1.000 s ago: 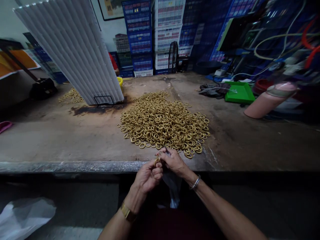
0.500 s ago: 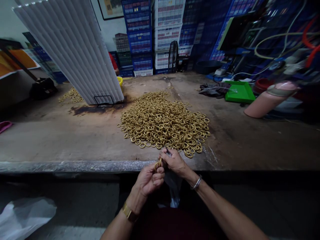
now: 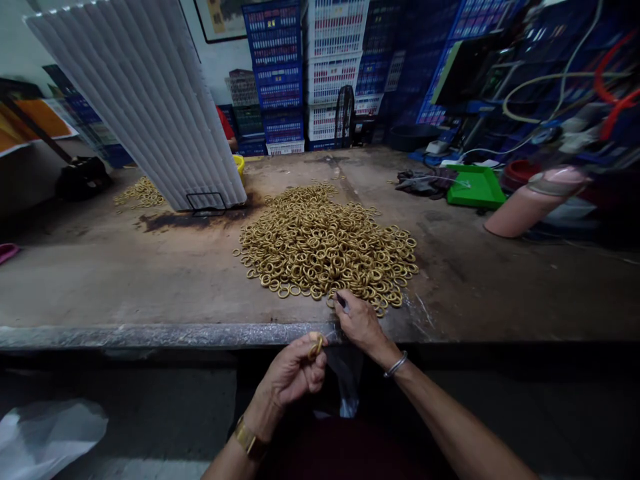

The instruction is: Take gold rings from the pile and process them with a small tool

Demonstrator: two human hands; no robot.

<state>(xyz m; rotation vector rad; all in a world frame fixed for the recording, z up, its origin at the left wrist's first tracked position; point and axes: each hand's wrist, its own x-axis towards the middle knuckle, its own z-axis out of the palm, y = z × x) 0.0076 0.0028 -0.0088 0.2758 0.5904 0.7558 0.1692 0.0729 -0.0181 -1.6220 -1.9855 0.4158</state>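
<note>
A large heap of gold-coloured rings [image 3: 325, 240] lies on the table in front of me. My left hand [image 3: 299, 370] is closed just off the table's front edge, pinching a gold ring [image 3: 316, 348] between thumb and fingers; whether there is more than one ring cannot be made out. My right hand [image 3: 359, 321] is at the near edge of the heap, its fingertips beside a loose ring. A small dark tool [image 3: 341, 300] sticks out from its closed fingers; its kind is unclear. Below the hands hangs a clear plastic bag [image 3: 347, 380].
A corrugated white panel [image 3: 145, 100] leans in a wire stand at the left, with a smaller ring pile [image 3: 140, 193] behind it. On the right are a green tray [image 3: 477, 187] and a pink bottle [image 3: 530, 203]. Stacked crates [image 3: 277, 80] stand behind. Part of a person's red sleeve shows.
My hands have moved apart. The right hand has gone from the left hand's ring to the heap's near edge; my left hand has dropped slightly, keeping its ring.
</note>
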